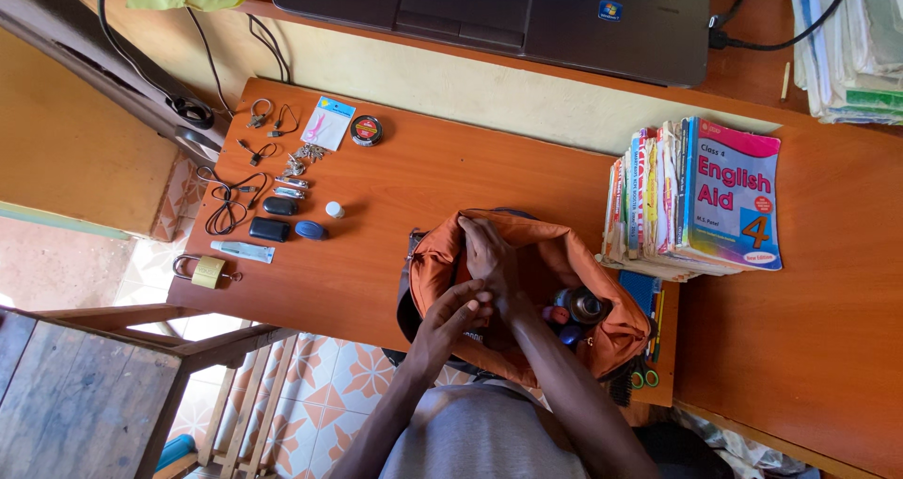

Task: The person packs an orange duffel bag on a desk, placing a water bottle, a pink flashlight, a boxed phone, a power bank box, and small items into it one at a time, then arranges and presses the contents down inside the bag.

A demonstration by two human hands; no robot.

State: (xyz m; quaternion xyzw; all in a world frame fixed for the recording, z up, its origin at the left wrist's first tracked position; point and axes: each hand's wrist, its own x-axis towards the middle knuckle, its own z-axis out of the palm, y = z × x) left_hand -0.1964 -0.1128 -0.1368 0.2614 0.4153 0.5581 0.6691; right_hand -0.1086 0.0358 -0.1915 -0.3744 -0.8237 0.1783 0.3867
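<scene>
From the head view: both hands are down in the mouth of the orange bag (527, 253) at the near edge of the counter (414, 178). It looks like rummaging or sorting inside the bag. The right hand (489, 253) reaches deepest, fingers curled into the opening; whether its grip holds anything I cannot tell. The left hand (458, 310) sits just beside it, wrist bent, fingers pinched narrow against the right wrist or the bag lining, contents hidden. Just right of the grip, bottles (581, 305) poke from the bag. Farther right stands a stack of books (696, 197); well to the left lie small items in rows and a padlock (207, 272).
</scene>
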